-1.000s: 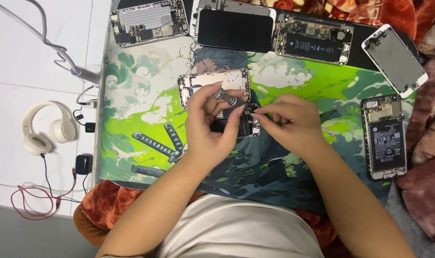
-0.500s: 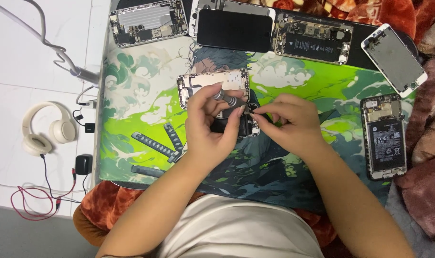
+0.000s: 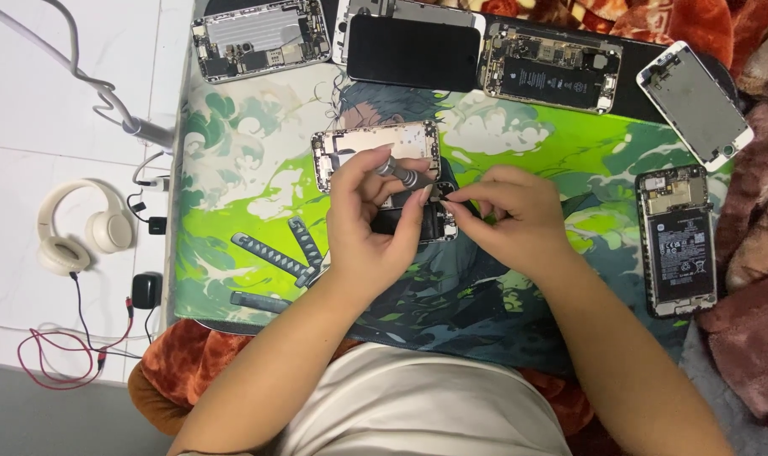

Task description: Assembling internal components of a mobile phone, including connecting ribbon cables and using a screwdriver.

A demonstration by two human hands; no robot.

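Far off to the left of my grip, on the white floor, lay cream headphones (image 3: 78, 235) with a red cable (image 3: 59, 355) coiled below them and a small black charger block (image 3: 146, 290) just beside the edge of the green printed mat (image 3: 232, 194). On the mat, still left of my hands, 2 dark sword-shaped prints or strips (image 3: 270, 253) lay slanted; I could not tell which they were. My left hand (image 3: 371, 221) was closed around a small grey screwdriver (image 3: 407, 179), thumb and fingers pinching its shaft, with the tool tilted so that its tip pointed down and to the right toward my other hand. Directly under and behind that grip lay the opened phone (image 3: 375, 152), its pale metal back shell showing above my knuckles and a dark part of it showing below the tool's tip. My right hand (image 3: 510, 221) met the left one at that point, its thumb and forefinger pinched together at the screwdriver's tip; whether something tiny sat between them was too small to tell. Above the grip, along the mat's far edge, 3 more phones lay side by side: an open silver one (image 3: 261, 38), a black screen (image 3: 413, 52) and an open one showing its battery (image 3: 551, 78). Further right lay a white-framed screen (image 3: 694, 103), tilted, and below it, well apart from my right hand, another opened phone (image 3: 676, 241) with a dark battery.
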